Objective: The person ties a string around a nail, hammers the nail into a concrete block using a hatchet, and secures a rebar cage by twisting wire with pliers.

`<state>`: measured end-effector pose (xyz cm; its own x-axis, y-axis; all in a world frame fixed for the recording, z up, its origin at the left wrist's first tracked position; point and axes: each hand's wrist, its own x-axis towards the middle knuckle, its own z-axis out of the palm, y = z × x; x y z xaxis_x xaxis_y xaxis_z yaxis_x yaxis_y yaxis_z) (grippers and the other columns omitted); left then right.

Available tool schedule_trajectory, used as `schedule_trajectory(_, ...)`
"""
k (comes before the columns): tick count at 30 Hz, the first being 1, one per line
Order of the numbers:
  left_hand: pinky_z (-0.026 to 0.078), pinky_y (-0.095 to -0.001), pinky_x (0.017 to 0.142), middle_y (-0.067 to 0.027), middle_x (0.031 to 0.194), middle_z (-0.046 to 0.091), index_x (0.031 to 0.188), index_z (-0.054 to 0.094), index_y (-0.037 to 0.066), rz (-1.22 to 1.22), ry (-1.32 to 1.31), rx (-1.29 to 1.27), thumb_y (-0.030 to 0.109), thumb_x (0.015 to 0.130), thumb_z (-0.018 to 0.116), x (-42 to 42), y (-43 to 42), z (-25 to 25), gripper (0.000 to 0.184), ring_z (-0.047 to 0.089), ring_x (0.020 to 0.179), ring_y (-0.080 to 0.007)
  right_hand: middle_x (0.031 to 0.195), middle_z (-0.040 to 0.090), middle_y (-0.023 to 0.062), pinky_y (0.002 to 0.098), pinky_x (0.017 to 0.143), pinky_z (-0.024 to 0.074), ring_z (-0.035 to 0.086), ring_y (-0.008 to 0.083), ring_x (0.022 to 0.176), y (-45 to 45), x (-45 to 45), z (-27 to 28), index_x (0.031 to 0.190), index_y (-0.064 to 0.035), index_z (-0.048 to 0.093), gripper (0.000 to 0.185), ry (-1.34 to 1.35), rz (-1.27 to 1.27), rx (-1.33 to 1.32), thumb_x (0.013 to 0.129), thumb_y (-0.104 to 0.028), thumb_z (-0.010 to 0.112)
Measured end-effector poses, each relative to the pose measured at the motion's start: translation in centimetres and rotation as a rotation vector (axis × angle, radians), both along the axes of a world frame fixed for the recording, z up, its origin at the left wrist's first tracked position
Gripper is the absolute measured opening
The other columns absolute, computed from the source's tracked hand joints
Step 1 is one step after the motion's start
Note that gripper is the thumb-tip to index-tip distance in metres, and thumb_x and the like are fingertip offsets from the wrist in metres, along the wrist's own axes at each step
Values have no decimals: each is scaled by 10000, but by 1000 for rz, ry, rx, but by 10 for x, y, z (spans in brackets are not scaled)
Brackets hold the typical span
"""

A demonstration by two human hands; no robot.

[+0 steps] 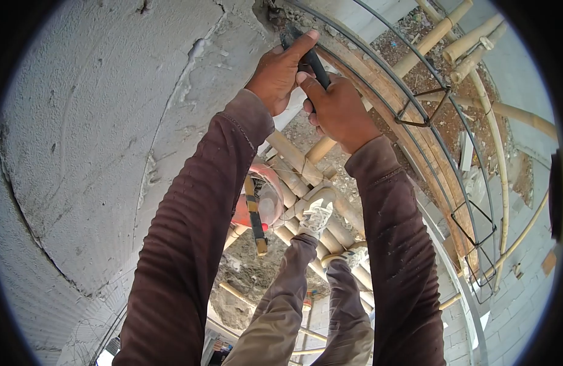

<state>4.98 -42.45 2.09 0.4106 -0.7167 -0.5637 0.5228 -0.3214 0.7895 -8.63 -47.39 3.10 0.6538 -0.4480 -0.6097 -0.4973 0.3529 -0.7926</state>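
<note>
Near the top of the head view, my left hand (276, 74) closes around the upper part of a dark hand tool with a black handle (319, 68), its thumb stretched along the tool. My right hand (344, 110) grips the lower part of that handle, thumb pressed on it. The tool's exact kind is partly hidden by my fingers. Both hands are close together, beside the steel reinforcing bars (379, 58) that run along a wooden formwork board (437, 168). A wire-like square stirrup (423, 108) sits around the bars to the right of my right hand.
A rough grey plastered wall (92, 116) fills the left side. Below, my shoes (318, 216) stand on bamboo poles (339, 232). A red bucket (274, 186) hangs or stands beside them, with a taped stick (254, 210) across it. More bamboo scaffolding (498, 140) lies right.
</note>
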Motion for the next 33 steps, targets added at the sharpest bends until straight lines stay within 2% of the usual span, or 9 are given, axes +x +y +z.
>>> schedule_trajectory(3,517,-285,766,-32,887,590,1030,612,34,-21,41,70,426,850,770,0,-4,4,459,606,835,-137,749,670,194,411,600,520,668,322,654,21,7,2,1014,53,585,368,41,-100,-477,943,-305,635)
schedule_trajectory(6,526,-300,788,-56,972,599,1096,617,17,-96,15,148,413,847,775,1,-5,4,494,618,908,-157,808,669,267,454,662,523,668,423,732,47,16,-10,982,79,585,343,43,-241,-637,928,-256,635)
schedule_trajectory(7,528,-306,787,-65,991,600,1108,617,14,-115,0,186,412,846,775,2,-5,6,502,616,922,-162,947,675,308,514,794,518,653,474,935,49,18,-3,1025,48,563,339,128,-229,-491,910,-261,640)
schedule_trajectory(10,536,-322,774,-83,1017,608,1132,606,2,-125,-17,197,404,850,771,5,-5,10,518,614,935,-170,870,693,232,464,663,539,694,391,782,46,19,-8,1025,16,550,350,-19,-212,-476,930,-308,643)
schedule_trajectory(13,546,-341,770,-92,1014,618,1131,598,-1,-69,67,123,400,862,759,12,0,10,508,615,926,-178,743,633,92,350,517,485,631,219,616,28,4,3,1003,-33,554,355,-263,-293,558,955,-376,632)
schedule_trajectory(16,563,-367,789,-95,1015,622,1107,582,27,-16,208,44,414,877,738,15,-2,3,477,624,920,-206,741,523,19,248,483,356,450,101,584,22,-4,1,965,-86,531,369,-368,-327,819,989,-452,568)
schedule_trajectory(20,570,-371,793,-91,1006,622,1081,580,35,36,256,30,418,877,737,8,-6,0,462,634,911,-211,773,539,36,254,491,375,463,106,607,18,-5,-6,948,-73,513,422,-341,-258,744,980,-491,563)
schedule_trajectory(26,575,-368,783,-74,946,619,1051,596,38,61,59,162,417,886,729,1,-17,18,434,636,891,-194,850,628,211,454,646,556,683,377,768,52,14,2,1014,28,449,289,202,-53,-732,896,-193,594)
schedule_trajectory(33,555,-300,705,-11,844,560,1038,573,66,106,275,-115,342,963,650,1,-9,-16,297,602,795,-138,883,616,186,406,678,564,679,360,736,60,3,-1,1074,20,396,441,84,-218,-942,787,-81,716)
